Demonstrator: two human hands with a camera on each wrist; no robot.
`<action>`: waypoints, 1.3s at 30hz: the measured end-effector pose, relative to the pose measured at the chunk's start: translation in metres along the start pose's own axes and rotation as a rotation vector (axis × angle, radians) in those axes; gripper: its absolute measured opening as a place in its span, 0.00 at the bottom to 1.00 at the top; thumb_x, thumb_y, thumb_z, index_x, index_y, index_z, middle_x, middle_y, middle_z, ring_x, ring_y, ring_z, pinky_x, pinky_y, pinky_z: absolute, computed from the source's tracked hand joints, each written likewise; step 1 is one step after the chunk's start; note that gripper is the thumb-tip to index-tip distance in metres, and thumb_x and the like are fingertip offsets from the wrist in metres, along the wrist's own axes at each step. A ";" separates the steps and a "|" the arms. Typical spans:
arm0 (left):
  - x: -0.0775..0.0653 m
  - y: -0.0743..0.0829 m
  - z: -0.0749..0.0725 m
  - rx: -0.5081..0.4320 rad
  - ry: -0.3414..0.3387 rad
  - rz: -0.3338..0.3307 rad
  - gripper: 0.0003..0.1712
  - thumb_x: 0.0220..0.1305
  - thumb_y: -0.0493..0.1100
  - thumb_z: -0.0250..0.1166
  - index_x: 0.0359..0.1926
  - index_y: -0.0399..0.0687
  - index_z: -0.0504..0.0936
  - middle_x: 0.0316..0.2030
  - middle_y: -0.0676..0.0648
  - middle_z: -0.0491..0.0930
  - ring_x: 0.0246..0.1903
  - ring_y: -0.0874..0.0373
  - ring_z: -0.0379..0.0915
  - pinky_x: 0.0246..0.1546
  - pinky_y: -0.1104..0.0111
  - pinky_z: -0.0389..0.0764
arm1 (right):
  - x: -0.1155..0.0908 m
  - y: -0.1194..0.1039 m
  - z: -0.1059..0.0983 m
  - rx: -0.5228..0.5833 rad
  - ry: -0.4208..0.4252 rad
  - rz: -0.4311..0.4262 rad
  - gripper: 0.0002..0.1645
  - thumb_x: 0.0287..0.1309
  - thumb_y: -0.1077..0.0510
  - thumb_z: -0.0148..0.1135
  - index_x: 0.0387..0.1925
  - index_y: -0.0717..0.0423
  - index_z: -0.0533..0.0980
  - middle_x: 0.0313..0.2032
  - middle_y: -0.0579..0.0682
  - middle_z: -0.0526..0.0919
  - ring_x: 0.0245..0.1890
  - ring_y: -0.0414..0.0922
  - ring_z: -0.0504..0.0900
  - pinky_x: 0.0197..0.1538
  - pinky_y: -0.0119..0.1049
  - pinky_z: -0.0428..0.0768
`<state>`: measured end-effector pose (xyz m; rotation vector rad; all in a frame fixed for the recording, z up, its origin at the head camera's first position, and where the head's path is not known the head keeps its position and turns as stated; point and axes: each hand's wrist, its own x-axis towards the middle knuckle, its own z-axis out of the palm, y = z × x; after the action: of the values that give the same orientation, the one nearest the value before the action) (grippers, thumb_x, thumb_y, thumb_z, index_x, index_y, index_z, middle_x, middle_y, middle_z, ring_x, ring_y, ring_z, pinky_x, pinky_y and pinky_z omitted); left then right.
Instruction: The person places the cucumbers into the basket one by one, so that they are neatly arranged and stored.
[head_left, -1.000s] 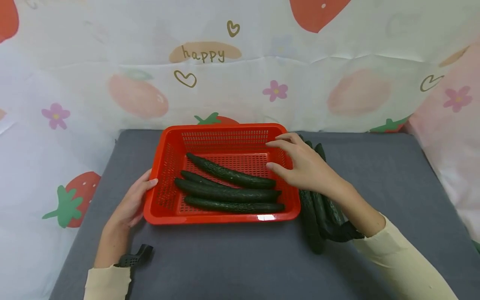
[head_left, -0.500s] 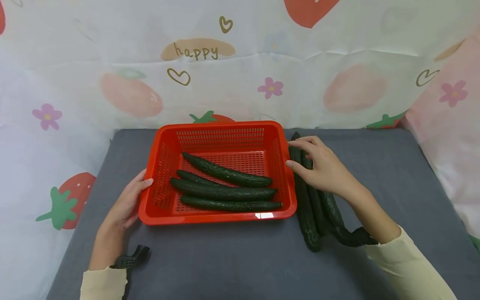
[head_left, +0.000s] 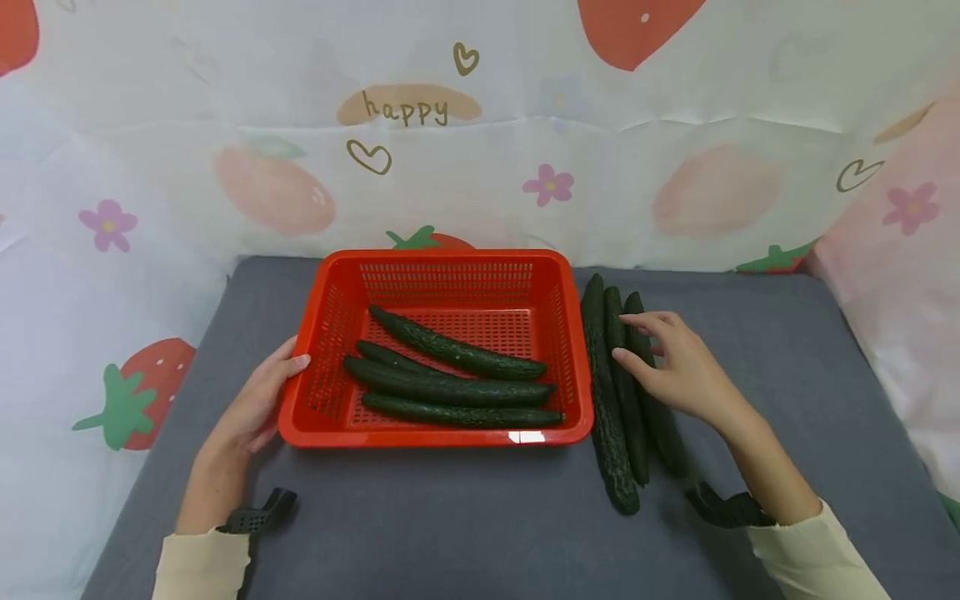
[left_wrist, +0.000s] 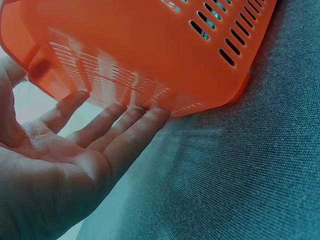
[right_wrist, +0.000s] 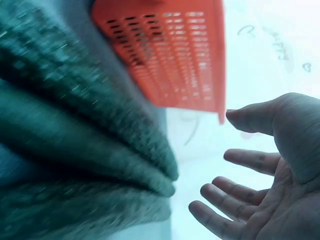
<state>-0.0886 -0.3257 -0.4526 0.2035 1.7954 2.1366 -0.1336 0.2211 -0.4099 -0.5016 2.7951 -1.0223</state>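
Note:
A red plastic basket (head_left: 442, 439) with slotted walls holds several dark green cucumbers (head_left: 450, 388) lying crosswise. My left hand (head_left: 266, 400) grips its left side, thumb on the rim; the left wrist view shows the fingers (left_wrist: 135, 135) against the outer wall. To the basket's right, 3 more cucumbers lie lengthwise side by side: a near one (head_left: 609, 400), a middle one (head_left: 630, 408) and a right one (head_left: 663, 425). Over the middle and right ones hovers my right hand (head_left: 678, 367), thumb and fingers spread apart and nothing between them.
Dark grey cloth (head_left: 450, 517) covers the table. Behind it hangs a white curtain (head_left: 480, 192) printed with strawberries, flowers and hearts. Black straps sit at both wrists, the left one (head_left: 258, 512) close to the table.
From over the basket's right rim, my right hand has moved right, to above the cucumbers lying on the table. The left hand keeps its grip on the basket.

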 end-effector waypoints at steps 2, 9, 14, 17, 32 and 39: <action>-0.001 0.000 0.000 -0.004 -0.001 0.000 0.25 0.86 0.42 0.42 0.78 0.56 0.60 0.55 0.55 0.87 0.46 0.62 0.90 0.48 0.67 0.90 | -0.003 0.007 0.003 0.004 -0.009 0.014 0.35 0.76 0.49 0.62 0.75 0.61 0.68 0.69 0.70 0.69 0.63 0.68 0.77 0.61 0.67 0.81; -0.001 -0.001 -0.001 -0.015 -0.002 0.001 0.25 0.86 0.42 0.42 0.78 0.56 0.60 0.53 0.55 0.87 0.45 0.62 0.91 0.48 0.68 0.90 | -0.009 0.022 0.006 -0.056 -0.017 0.063 0.37 0.75 0.48 0.62 0.76 0.62 0.66 0.70 0.73 0.69 0.60 0.68 0.79 0.54 0.65 0.82; -0.001 -0.001 0.000 -0.014 0.007 -0.013 0.26 0.86 0.43 0.43 0.79 0.55 0.58 0.55 0.55 0.87 0.46 0.62 0.90 0.49 0.67 0.90 | -0.007 0.026 0.006 -0.097 -0.047 0.103 0.40 0.75 0.47 0.63 0.76 0.65 0.64 0.68 0.75 0.70 0.59 0.68 0.79 0.50 0.64 0.83; 0.000 0.000 0.001 -0.005 0.016 -0.020 0.27 0.86 0.43 0.44 0.79 0.55 0.58 0.55 0.55 0.86 0.46 0.62 0.90 0.49 0.67 0.90 | -0.007 0.031 0.006 -0.115 -0.078 0.123 0.43 0.75 0.46 0.62 0.76 0.69 0.62 0.67 0.77 0.71 0.60 0.69 0.79 0.50 0.66 0.82; -0.003 0.002 -0.001 -0.028 -0.010 -0.001 0.28 0.86 0.41 0.42 0.81 0.55 0.56 0.59 0.54 0.85 0.50 0.62 0.89 0.50 0.66 0.90 | -0.017 0.042 0.023 -0.071 -0.161 0.179 0.50 0.73 0.44 0.65 0.76 0.76 0.58 0.63 0.79 0.75 0.54 0.67 0.83 0.50 0.62 0.84; 0.001 0.000 0.002 -0.026 0.018 -0.017 0.27 0.86 0.42 0.44 0.80 0.54 0.56 0.57 0.55 0.85 0.49 0.62 0.89 0.49 0.66 0.90 | -0.018 0.046 0.020 -0.053 -0.186 0.225 0.53 0.72 0.39 0.64 0.76 0.77 0.58 0.49 0.70 0.82 0.42 0.58 0.83 0.42 0.50 0.82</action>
<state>-0.0887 -0.3241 -0.4526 0.1630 1.7716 2.1553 -0.1246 0.2478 -0.4545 -0.2634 2.6448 -0.8127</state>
